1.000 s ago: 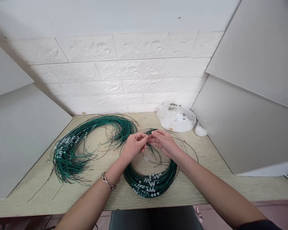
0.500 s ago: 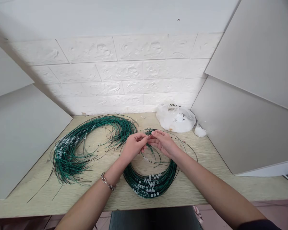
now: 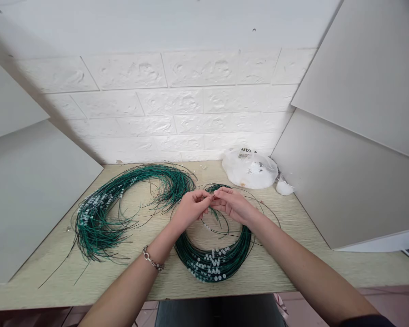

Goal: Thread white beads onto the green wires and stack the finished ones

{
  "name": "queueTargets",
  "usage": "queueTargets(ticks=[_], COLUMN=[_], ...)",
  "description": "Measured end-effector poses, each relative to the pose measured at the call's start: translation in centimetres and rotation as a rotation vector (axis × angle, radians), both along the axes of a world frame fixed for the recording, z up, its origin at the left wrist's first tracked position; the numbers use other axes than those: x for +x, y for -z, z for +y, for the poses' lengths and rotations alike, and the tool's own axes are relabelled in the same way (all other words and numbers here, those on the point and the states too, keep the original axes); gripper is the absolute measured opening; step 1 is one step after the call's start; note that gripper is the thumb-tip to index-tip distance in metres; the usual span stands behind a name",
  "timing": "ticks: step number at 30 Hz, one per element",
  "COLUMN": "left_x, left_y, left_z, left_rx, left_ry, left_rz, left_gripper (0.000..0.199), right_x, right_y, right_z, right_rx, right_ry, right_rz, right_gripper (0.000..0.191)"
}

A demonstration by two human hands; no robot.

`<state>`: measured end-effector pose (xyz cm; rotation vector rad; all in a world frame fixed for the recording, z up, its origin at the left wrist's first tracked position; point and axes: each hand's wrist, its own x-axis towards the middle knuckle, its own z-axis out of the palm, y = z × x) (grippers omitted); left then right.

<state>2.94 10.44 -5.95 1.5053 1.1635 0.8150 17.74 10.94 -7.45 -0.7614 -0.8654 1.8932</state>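
Fingertips of my left hand (image 3: 195, 206) and my right hand (image 3: 232, 205) meet over the back of a coiled bundle of green and black cords (image 3: 221, 259). Both hands are closed in a pinch on a thin cord, whose exact ends are hidden by the fingers. Small white beads (image 3: 206, 225) sit on a loose strand just beneath my hands. Round clear-white beads (image 3: 215, 261) cluster on the coil's near side. To the left lies a second, looser bundle of green cords (image 3: 102, 204), with many white beads along its curve.
A clear plastic bag of white material (image 3: 249, 168) stands against the brick-patterned wall (image 3: 170, 100), with a small white lump (image 3: 285, 187) beside it. Grey panels (image 3: 354, 181) flank the pale wooden table (image 3: 129, 284) on both sides.
Both hands stay pinched together over the coil, with only slight finger shifts. The right fingertips are a touch lower. The bundles and the bag have not moved.
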Motion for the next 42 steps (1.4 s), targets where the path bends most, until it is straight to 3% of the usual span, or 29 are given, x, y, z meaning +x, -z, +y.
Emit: queueTargets(ticks=[11,22,27,32,36,42], left_x=[0.2,0.2,0.0,0.1,0.1,0.4], left_y=[0.1,0.3,-0.1,0.0,0.2,0.7], left_z=[0.1,0.4,0.3,0.5,0.6,0.5], left_rx=[-0.058,-0.108,-0.114,-0.176,-0.226,-0.288], left_ry=[0.014,-0.040,-0.062,-0.108,-0.141,-0.141], left_rz=[-0.025,-0.103,-0.139,-0.308,-0.427,-0.526], left_gripper=[0.029,0.034,0.032,0.027,0.022,0.017], right_x=[-0.2,-0.3,-0.6,-0.9,-1.4,-1.5], right_y=[0.2,0.0,0.0,0.3,0.7,0.9], right_z=[0.3,0.2,-0.1,-0.1,-0.2,-0.3], right_rx=[0.080,0.391,0.251,0.051,0.074,0.247], right_ry=[0.099,0.214,0.211,0.182,0.110,0.251], right_rz=[-0.207,-0.536,-0.289,-0.100,-0.239,-0.496], right_gripper=[0.022,0.022,0.023,0.021,0.023,0.031])
